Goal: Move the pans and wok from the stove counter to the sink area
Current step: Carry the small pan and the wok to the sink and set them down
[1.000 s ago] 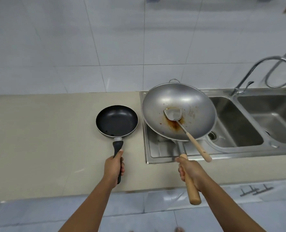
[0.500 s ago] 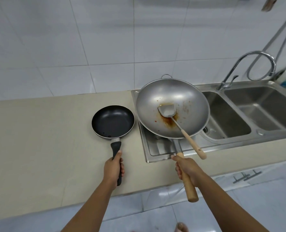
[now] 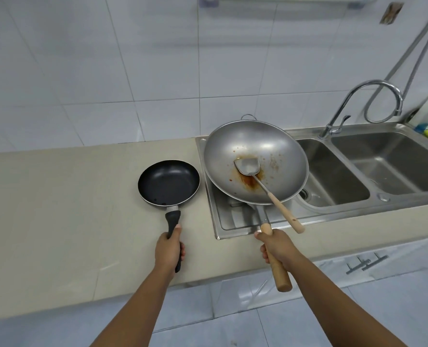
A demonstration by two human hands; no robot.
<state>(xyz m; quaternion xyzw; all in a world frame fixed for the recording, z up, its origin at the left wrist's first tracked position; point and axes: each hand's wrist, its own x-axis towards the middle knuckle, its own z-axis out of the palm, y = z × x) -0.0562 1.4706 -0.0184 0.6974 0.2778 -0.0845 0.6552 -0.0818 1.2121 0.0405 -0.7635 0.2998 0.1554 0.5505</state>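
Wok (image 3: pixel 255 156), soiled, spatula (image 3: pixel 263 181) inside: over sink drainboard (image 3: pixel 223 221), handle axis 6–12 o'clock, right hand (image 3: pixel 275 246) clenched round it; frying pan (image 3: pixel 169 181) on counter (image 3: pixel 57 209) at 9 o'clock, left hand (image 3: pixel 169 249) wrapped round its handle.

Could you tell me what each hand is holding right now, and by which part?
Left hand grips the black frying pan by its handle; right hand grips the wok by its wooden handle.

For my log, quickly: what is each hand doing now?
Left hand: closed on the frying pan handle.
Right hand: closed on the wok handle.
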